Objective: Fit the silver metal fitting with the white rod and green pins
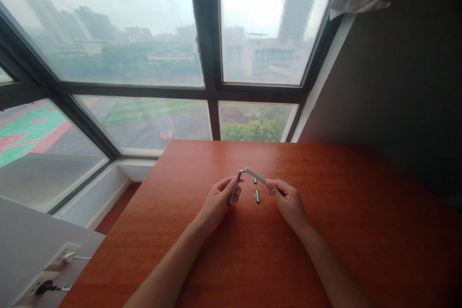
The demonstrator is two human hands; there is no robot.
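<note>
Above the smooth reddish-brown wooden bench (325, 231), the left hand (216, 202) closes its fingers on a slim dark metal piece (234, 191). The right hand (288, 201) pinches a pale, rounded plastic bar (255, 175); the two meet at an angle. Two small dark cylinders (256, 196) lie between the hands, their details too small to make out.

Left hand (220, 199) and right hand (287, 199) holding a bent grey tool (245, 175), two small dark pieces (256, 192) on wooden table (361, 231)
</note>
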